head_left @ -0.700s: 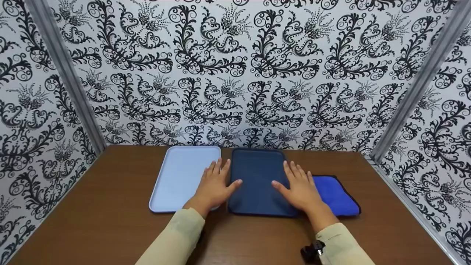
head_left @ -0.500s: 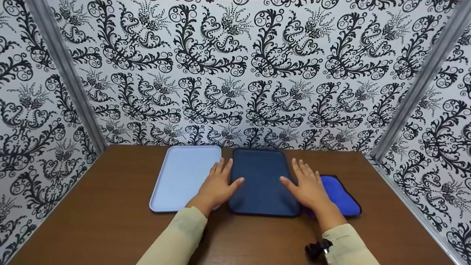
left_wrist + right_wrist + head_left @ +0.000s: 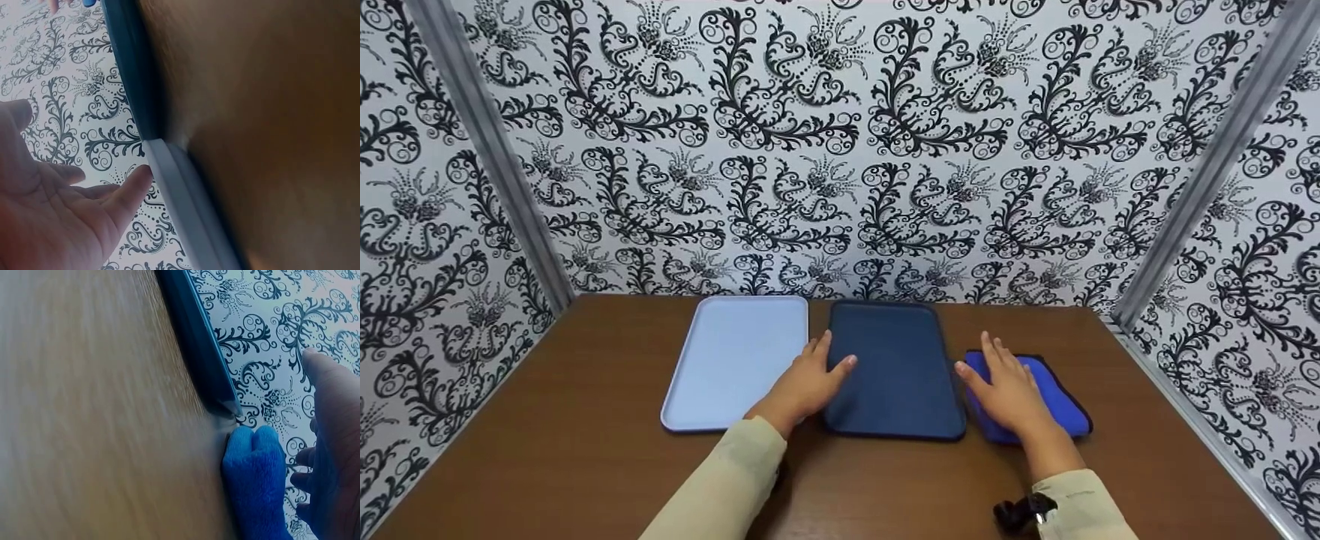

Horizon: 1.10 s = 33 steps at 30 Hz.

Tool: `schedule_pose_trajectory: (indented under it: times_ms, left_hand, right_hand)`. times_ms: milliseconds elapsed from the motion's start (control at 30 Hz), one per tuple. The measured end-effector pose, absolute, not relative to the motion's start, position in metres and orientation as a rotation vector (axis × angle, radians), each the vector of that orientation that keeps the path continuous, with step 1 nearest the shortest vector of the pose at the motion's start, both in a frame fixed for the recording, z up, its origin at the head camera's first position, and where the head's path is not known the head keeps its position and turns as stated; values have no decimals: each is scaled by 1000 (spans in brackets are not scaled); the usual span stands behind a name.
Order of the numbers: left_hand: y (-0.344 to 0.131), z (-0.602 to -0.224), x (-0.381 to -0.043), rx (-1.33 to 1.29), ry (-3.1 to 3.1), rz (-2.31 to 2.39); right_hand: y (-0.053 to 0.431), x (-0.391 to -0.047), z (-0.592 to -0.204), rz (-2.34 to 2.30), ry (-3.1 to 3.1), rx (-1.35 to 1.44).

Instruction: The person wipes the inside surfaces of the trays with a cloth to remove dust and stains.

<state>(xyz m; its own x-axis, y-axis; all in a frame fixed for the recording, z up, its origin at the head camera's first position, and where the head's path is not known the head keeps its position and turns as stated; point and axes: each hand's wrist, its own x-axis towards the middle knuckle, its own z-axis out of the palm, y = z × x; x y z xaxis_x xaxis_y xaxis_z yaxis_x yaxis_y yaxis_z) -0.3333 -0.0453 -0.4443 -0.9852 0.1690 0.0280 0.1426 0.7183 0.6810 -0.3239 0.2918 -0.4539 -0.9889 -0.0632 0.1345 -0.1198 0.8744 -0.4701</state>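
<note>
A light blue tray (image 3: 735,360) lies flat at the left, with a dark navy tray (image 3: 889,375) beside it in the middle. Right of the navy tray is a folded blue cloth (image 3: 1061,405) with black edging. My left hand (image 3: 806,382) is over the gap between the two trays, fingers extended and thumb toward the navy one. My right hand (image 3: 1009,390) hovers over the cloth with straight fingers. In the right wrist view the cloth (image 3: 256,484) shows its thick fold beside that hand. Neither hand holds anything.
The brown wooden table (image 3: 547,435) bears all three items. White walls (image 3: 840,150) with a black floral pattern enclose it at the back and both sides, with grey corner posts (image 3: 502,165). A black device (image 3: 1024,514) is strapped at the right sleeve.
My right hand has moved right, from the navy tray's edge to over the cloth, uncovering that edge. My left hand has shifted slightly right. Trays and cloth stay put.
</note>
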Motion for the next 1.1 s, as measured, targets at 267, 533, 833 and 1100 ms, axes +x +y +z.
schedule_pose_trajectory:
  times_ms: [267,533,833,1100]
  left_hand:
    - [-43,-446,-336,155,2728,1368]
    - [-44,-445,-336,28,2624,1536]
    - [-50,-439,-336,-23,2567,1591]
    - [-52,-444,-337,49,2648,1505]
  right_hand:
    - [304,-324,-454,833,-2936,77]
    - [315,-323,-451,921,-2919,27]
    - [327,-324,-450,999,-2935,-44]
    - [335,-324,-453,995,-2945,-102]
